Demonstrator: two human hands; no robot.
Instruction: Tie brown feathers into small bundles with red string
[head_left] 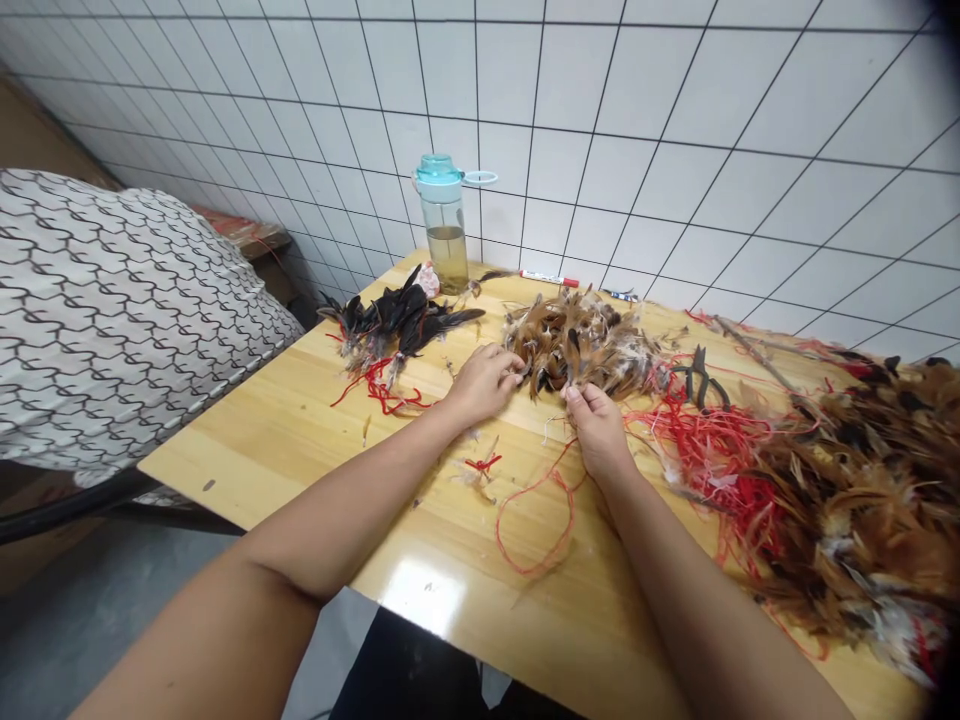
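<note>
A pile of brown feathers [566, 340] lies at the middle of the wooden table. My left hand [486, 383] is at its left edge, fingers curled together against the feathers; what they grip, if anything, is too small to make out. At the pile's front edge, my right hand [600, 428] pinches a brown feather between thumb and forefinger, its base hidden by the fingertips. A loop of red string [501, 535] lies on the table just below my right hand. Closer to me is a small tuft tied with red string [482, 464].
Black feather bunches [405, 320] with red strings lie left, before a water bottle [448, 235]. Pliers [700, 380], tangled red string [720, 460] and a large brown feather heap [877, 490] are right. Markers [550, 279] lie by the tiled wall [570, 110]. Patterned cloth [127, 310] hangs left.
</note>
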